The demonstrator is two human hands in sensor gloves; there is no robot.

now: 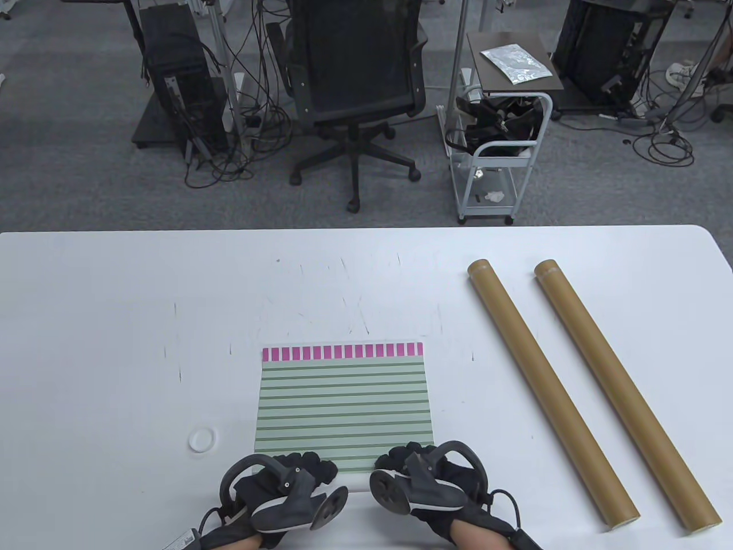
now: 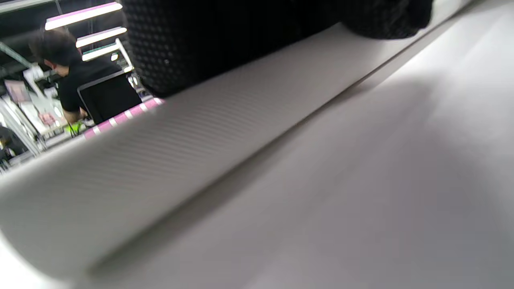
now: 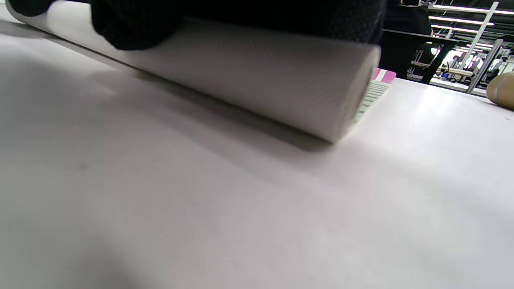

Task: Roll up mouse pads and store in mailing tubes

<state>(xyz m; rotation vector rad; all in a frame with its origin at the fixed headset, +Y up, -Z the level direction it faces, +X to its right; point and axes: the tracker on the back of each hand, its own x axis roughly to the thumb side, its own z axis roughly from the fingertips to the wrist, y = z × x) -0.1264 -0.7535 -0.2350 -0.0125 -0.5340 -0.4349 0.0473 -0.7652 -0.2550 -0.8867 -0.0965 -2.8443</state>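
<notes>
A green-striped mouse pad [image 1: 343, 401] with a pink-checked far edge lies on the white table [image 1: 114, 315]. Its near end is rolled into a grey-backed roll, seen in the left wrist view [image 2: 160, 152] and the right wrist view [image 3: 261, 80]. My left hand [image 1: 298, 467] and right hand [image 1: 412, 461] rest side by side on top of the roll, fingers curled over it. Two brown mailing tubes lie diagonally at the right, one [image 1: 550, 395] nearer the pad, the other [image 1: 624, 395] beyond it.
A small white cap ring [image 1: 202, 440] lies on the table left of the pad. Beyond the table's far edge stand an office chair [image 1: 355, 86] and a white cart [image 1: 498, 143]. A tube end shows at the right edge of the right wrist view [image 3: 502, 90].
</notes>
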